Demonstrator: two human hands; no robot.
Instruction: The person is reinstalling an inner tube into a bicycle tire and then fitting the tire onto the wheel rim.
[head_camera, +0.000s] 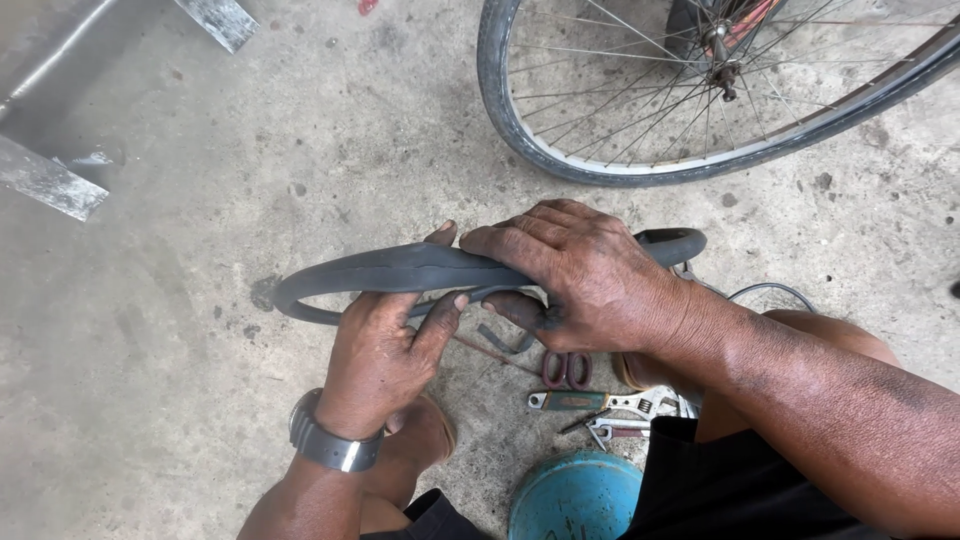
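Now mid-inspection: left hand (385, 350) and right hand (590, 280) both clamped round limp black inner tube (400, 268), above concrete floor (180, 330). Next, probably: feeding tube along, steady squeeze.

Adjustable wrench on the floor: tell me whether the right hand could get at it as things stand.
Probably yes, but not freely. The adjustable wrench lies uncovered on the concrete just below the right hand, with nothing on top of it. That hand's fingers are wrapped over the black inner tube, so it would have to let go first.
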